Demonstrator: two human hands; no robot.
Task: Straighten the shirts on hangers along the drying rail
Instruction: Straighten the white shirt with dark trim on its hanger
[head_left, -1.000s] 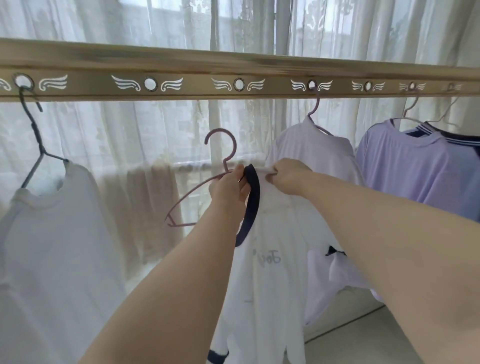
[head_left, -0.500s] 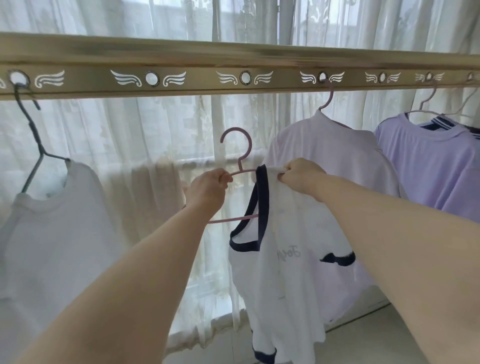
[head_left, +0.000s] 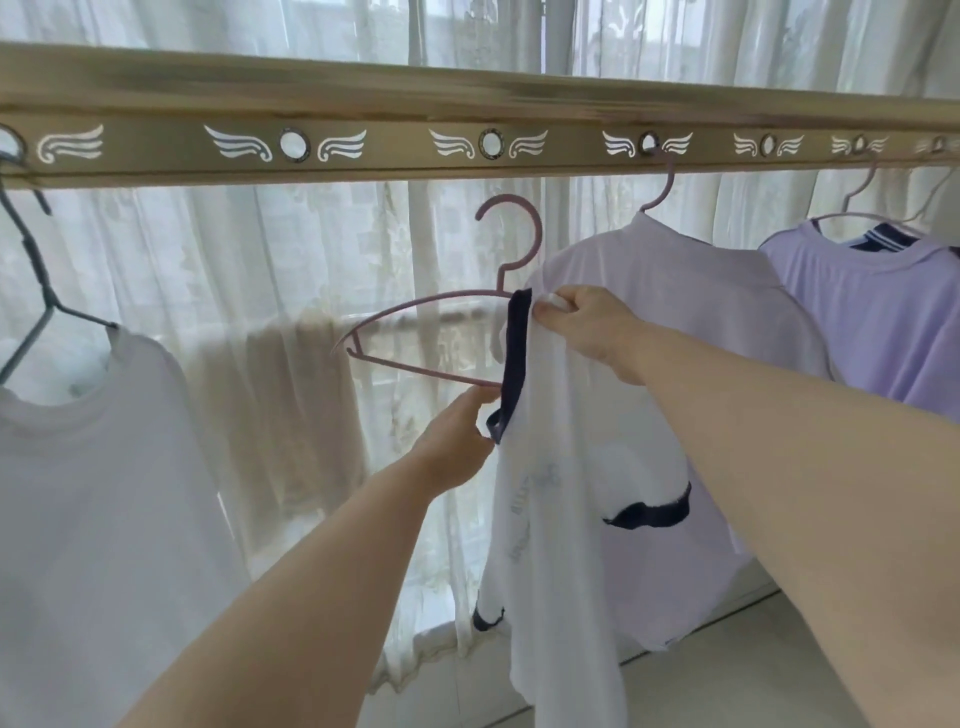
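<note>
Right now, in the one head view, my right hand (head_left: 576, 325) pinches the shoulder fabric of the white cotton shirt with navy-blue trim (head_left: 561, 509), thumb and fingers tight on a fold just beside the neckband. My left hand (head_left: 457, 439) is lower, its fingers curled in on the bottom loop of that neckband, right where the thin pink plastic hanger (head_left: 415, 327) runs its lower bar into the cloth; whether I also grip the bar I cannot tell. Only one arm of the hanger is inside the shirt, and its hook floats free beneath the long gold metal drying rail with winged holes (head_left: 395, 98). To my left a plain white shirt (head_left: 93, 493) hangs from a grey hanger; to my right a pale lilac shirt (head_left: 675, 312) and a purple shirt (head_left: 883, 322) hang hooked. I judge this one half done: seat it, spread the shoulders, hook it up.
</note>
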